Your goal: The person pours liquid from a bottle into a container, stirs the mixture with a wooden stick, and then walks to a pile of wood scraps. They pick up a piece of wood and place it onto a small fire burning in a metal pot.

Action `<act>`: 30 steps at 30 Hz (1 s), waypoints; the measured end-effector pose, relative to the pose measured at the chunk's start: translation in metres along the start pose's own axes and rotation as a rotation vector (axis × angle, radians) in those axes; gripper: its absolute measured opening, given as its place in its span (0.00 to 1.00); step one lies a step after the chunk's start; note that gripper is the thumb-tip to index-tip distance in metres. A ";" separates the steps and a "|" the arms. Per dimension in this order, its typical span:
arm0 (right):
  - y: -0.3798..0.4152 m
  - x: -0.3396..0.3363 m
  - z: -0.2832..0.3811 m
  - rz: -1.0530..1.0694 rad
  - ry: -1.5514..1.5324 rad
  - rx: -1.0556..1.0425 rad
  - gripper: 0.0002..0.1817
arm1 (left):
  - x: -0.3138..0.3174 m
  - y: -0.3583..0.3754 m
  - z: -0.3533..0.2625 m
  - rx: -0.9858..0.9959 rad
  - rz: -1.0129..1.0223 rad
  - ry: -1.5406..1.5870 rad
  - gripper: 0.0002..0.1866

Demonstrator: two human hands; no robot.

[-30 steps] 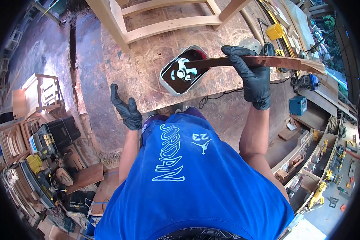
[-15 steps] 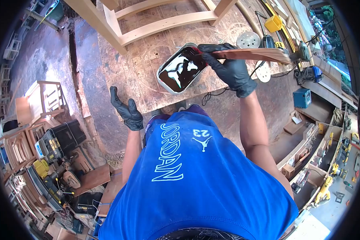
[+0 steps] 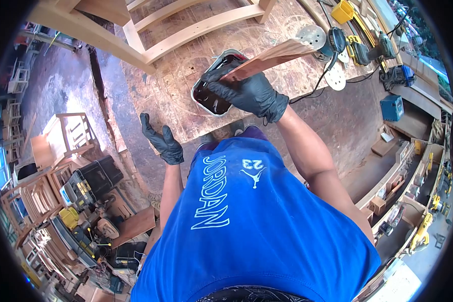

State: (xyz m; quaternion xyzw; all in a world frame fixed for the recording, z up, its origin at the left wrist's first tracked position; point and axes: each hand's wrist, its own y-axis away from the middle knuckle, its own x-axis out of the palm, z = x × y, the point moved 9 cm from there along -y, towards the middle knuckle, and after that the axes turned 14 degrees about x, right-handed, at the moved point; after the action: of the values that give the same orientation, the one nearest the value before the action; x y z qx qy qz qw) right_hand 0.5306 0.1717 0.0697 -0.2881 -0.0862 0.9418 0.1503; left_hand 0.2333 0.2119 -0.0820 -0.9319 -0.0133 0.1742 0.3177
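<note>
My right hand [image 3: 251,93], in a black glove, is closed on a flat strip of reddish-brown wood [image 3: 272,61]. It hangs over a tub of dark liquid [image 3: 194,93], and the fingers cover part of the tub's opening. The strip slants up and to the right from my fingers; its lower end is hidden by the hand. My left hand [image 3: 163,141], also gloved in black, holds nothing. Its thumb and fingers are apart beside the near left edge of the workbench [image 3: 161,103].
A pale wooden frame [image 3: 201,31] stands on the far side of the bench. At the right lie a perforated sanding disc [image 3: 311,36], a corded sander [image 3: 335,41], a drill [image 3: 385,46] and a yellow container [image 3: 342,11]. A toolbox [image 3: 98,176] sits at the lower left.
My right hand has moved left with the wooden strip, from the tub's right rim to over its opening. The strip now tilts more. My left hand stays open, nearly in place.
</note>
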 end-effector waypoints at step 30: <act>0.001 -0.035 -0.016 0.103 0.305 0.012 0.09 | 0.005 -0.002 -0.005 0.019 0.009 -0.030 0.45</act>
State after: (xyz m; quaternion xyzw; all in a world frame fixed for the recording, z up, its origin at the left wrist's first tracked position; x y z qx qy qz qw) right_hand 0.5671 0.1603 0.0748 -0.4310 -0.0421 0.8940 0.1151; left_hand 0.2399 0.2111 -0.0782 -0.9262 -0.0124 0.1898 0.3256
